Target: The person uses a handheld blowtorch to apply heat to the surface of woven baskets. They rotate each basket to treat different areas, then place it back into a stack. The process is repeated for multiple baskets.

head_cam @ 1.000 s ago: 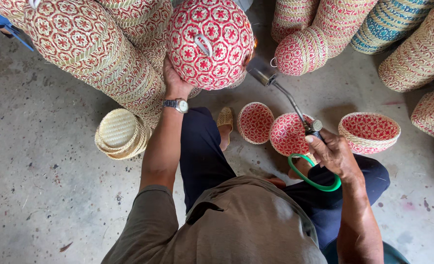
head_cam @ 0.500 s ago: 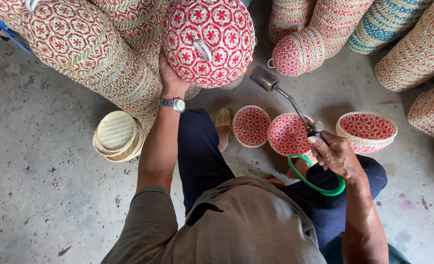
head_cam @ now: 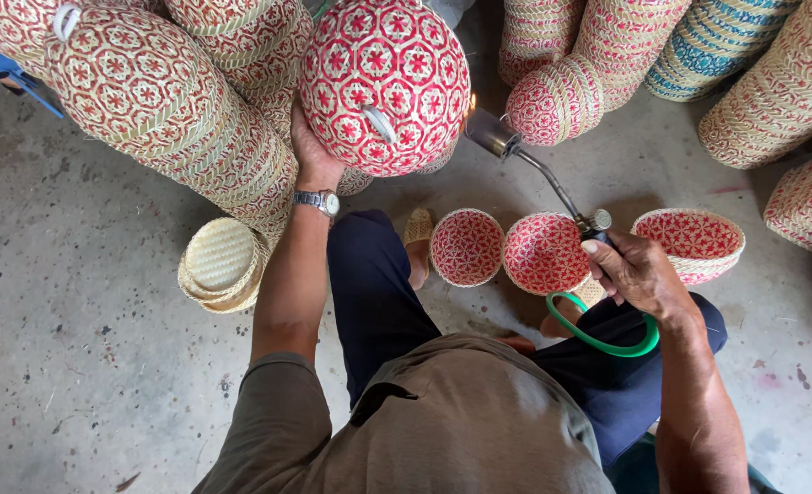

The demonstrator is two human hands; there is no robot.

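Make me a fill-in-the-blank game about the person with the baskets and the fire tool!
1. The left hand holds up a round woven basket coloured white and ____.
2. The right hand grips a torch whose flame points at the ____.
3. The hose looping by the right hand is ____.
4. On the left wrist sits a ____.

Missing words: red; basket; green; watch

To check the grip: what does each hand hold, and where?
Left hand: red woven basket, at its lower edge. Right hand: gas torch, at its handle.
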